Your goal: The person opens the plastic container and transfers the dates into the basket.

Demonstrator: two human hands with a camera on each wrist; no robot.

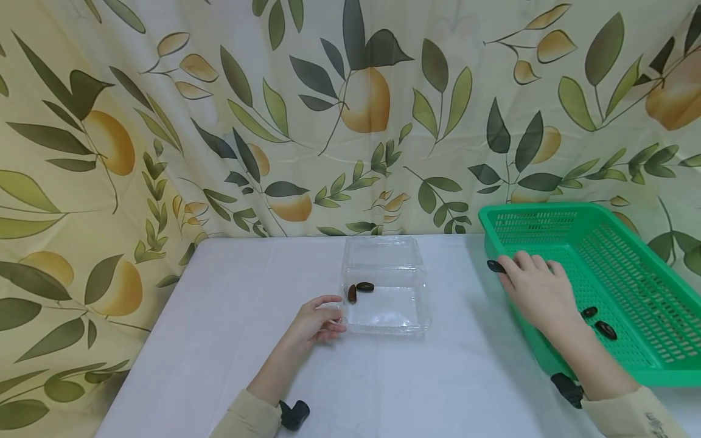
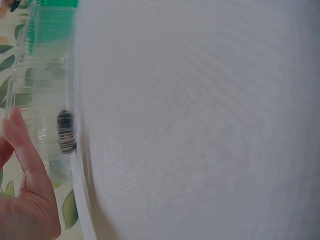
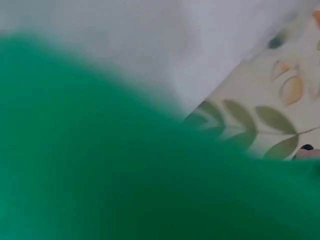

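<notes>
Between thumb and fingertips, my right hand pinches a dark, glossy date above the left rim of the green basket. Two more dark dates, one of them this one, lie on the basket floor beside the right wrist. A clear plastic clamshell box stands with its lid raised at the back. Inside its left part lie a reddish-brown date and a darker date. At the box's left side is my left hand, its fingers touching the wall. The right wrist view is mostly blurred green.
A white cloth covers the table. Behind and to the left hangs a curtain printed with fruit and leaves. The basket's raised rim runs between the right hand and the box. Black straps sit at both wrists.
</notes>
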